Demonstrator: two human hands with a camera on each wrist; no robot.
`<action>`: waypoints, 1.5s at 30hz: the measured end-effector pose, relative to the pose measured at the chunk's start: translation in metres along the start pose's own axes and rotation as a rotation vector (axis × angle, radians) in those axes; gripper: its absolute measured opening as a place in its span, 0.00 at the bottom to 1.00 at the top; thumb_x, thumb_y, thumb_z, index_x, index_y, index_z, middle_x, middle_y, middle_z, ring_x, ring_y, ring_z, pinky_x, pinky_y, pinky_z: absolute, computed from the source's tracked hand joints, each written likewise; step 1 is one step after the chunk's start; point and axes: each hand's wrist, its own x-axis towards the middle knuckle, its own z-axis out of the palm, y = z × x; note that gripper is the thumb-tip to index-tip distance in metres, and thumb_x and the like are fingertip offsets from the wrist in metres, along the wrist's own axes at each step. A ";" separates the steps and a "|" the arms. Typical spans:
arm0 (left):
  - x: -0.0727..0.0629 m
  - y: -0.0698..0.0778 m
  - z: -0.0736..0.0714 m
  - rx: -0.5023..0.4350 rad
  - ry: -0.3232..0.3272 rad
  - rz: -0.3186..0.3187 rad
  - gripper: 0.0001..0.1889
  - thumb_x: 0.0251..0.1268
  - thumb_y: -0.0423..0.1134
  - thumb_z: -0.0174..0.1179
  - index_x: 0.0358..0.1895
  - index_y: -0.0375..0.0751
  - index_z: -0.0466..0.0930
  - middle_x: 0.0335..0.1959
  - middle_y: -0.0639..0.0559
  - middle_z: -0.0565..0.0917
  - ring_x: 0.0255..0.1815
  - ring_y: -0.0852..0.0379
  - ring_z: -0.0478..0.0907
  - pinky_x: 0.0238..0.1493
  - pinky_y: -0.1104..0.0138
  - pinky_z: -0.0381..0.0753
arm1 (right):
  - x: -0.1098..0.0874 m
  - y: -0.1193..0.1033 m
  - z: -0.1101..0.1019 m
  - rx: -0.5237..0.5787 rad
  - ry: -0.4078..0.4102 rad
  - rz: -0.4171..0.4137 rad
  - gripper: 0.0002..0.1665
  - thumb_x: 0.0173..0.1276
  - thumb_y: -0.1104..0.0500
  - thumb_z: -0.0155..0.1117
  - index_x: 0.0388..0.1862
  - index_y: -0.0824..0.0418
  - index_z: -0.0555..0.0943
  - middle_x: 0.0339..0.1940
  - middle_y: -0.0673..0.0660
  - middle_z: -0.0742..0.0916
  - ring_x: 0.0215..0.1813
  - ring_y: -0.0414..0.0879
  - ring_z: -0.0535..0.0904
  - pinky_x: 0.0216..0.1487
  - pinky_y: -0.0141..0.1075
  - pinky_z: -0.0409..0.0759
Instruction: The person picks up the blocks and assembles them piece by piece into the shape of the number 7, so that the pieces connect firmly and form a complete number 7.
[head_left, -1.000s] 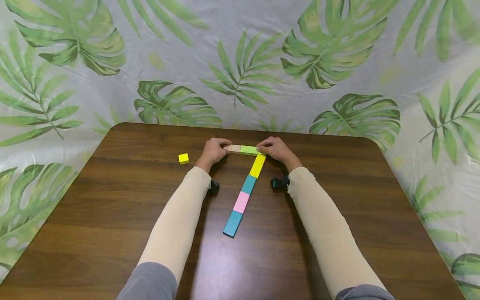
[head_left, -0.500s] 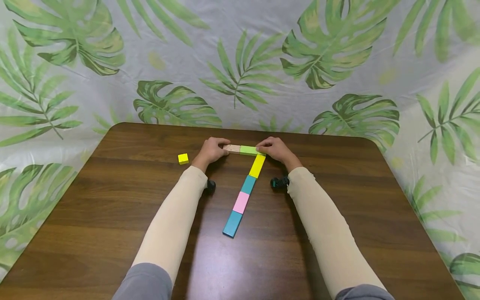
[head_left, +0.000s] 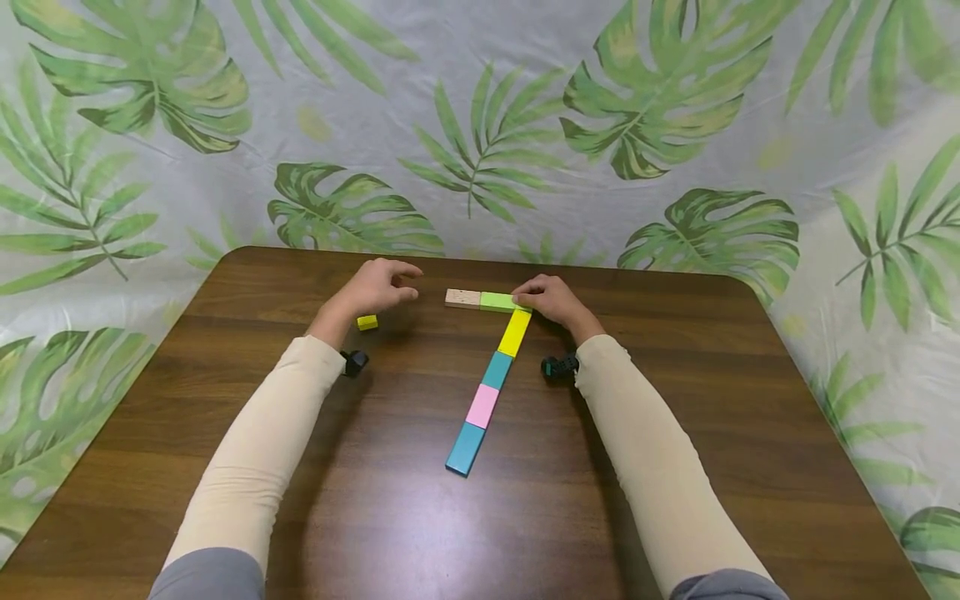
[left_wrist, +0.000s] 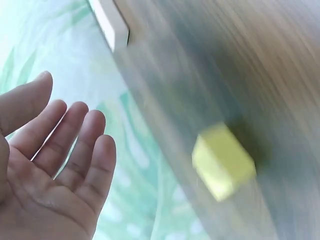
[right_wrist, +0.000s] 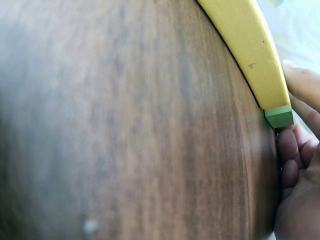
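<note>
My left hand (head_left: 373,287), thumb and fingers apart with nothing between them, is over the table beside a small yellow cube (head_left: 367,322) that it partly covers. The left wrist view shows that cube (left_wrist: 223,161) apart from the spread fingers. At the far side my right hand (head_left: 553,298) holds the right end of a light green block (head_left: 497,301). The end of this green block (right_wrist: 279,117) shows at the fingers in the right wrist view. A speckled bare-wood block (head_left: 462,298) touches its left end. From its right end a yellow block (head_left: 514,332) runs toward me.
Teal (head_left: 497,369), pink (head_left: 483,405) and blue (head_left: 465,448) blocks continue the slanting row below the yellow one. The brown wooden table (head_left: 675,375) has its far edge just behind the blocks. A leaf-patterned curtain (head_left: 480,125) hangs behind it.
My left hand has let go of the bare-wood block and moved left, to the yellow cube. The right hand stays on the green block, and the row of blocks has not moved.
</note>
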 end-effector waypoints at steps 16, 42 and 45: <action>-0.051 -0.058 -0.016 0.112 -0.041 -0.078 0.31 0.68 0.38 0.61 0.72 0.31 0.66 0.67 0.31 0.71 0.61 0.35 0.75 0.60 0.47 0.76 | 0.003 0.003 -0.001 -0.004 -0.009 -0.010 0.20 0.75 0.51 0.59 0.59 0.61 0.83 0.65 0.62 0.77 0.66 0.59 0.69 0.67 0.52 0.70; -0.031 -0.077 -0.001 0.092 0.034 -0.165 0.22 0.69 0.37 0.60 0.65 0.38 0.76 0.61 0.34 0.78 0.61 0.38 0.71 0.63 0.47 0.71 | 0.002 0.003 0.000 -0.013 -0.014 -0.024 0.20 0.75 0.52 0.58 0.59 0.61 0.83 0.64 0.62 0.77 0.65 0.58 0.70 0.65 0.52 0.71; -0.027 -0.077 -0.001 0.053 0.031 -0.182 0.23 0.70 0.37 0.59 0.66 0.39 0.75 0.63 0.34 0.77 0.63 0.38 0.71 0.64 0.47 0.71 | 0.002 0.003 0.000 -0.007 -0.018 -0.019 0.20 0.75 0.52 0.58 0.59 0.61 0.83 0.64 0.63 0.77 0.64 0.58 0.70 0.65 0.52 0.71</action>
